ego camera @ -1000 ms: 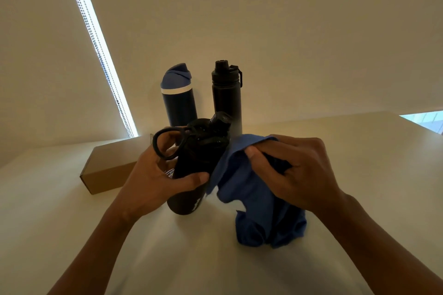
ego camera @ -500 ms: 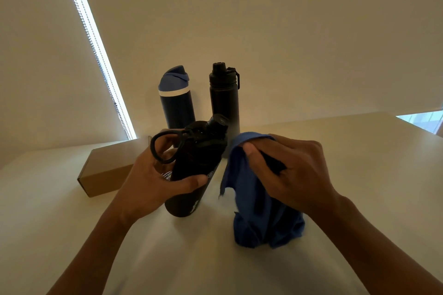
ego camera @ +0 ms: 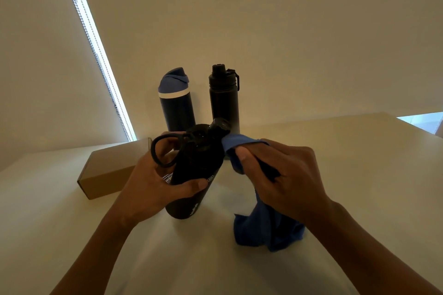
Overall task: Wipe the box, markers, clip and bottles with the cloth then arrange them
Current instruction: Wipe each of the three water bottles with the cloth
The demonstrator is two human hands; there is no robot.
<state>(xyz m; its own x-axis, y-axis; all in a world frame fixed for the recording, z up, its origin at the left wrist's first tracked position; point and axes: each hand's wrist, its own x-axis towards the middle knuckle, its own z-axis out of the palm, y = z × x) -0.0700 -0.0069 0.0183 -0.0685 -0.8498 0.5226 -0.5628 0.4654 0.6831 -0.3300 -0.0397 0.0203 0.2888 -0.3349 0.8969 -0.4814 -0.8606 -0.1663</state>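
My left hand (ego camera: 148, 189) grips a black bottle (ego camera: 191, 175) with a loop handle, tilted, its base near the table. My right hand (ego camera: 285, 179) holds a blue cloth (ego camera: 263, 227), whose upper corner touches the bottle just below its cap. Behind stand a dark bottle with a blue lid (ego camera: 176, 103) and a tall black bottle (ego camera: 224, 98), both upright. A brown cardboard box (ego camera: 110, 170) lies to the left. No markers or clip show.
The pale table (ego camera: 359, 163) meets a plain wall at the back. A bright strip of window with a bead chain (ego camera: 96, 43) runs down the left. The table's right edge shows at the far right.
My right hand has brought the cloth's top corner back against the bottle's neck after pulling it away. The cloth hangs more loosely below my hand. The left hand keeps its grip.
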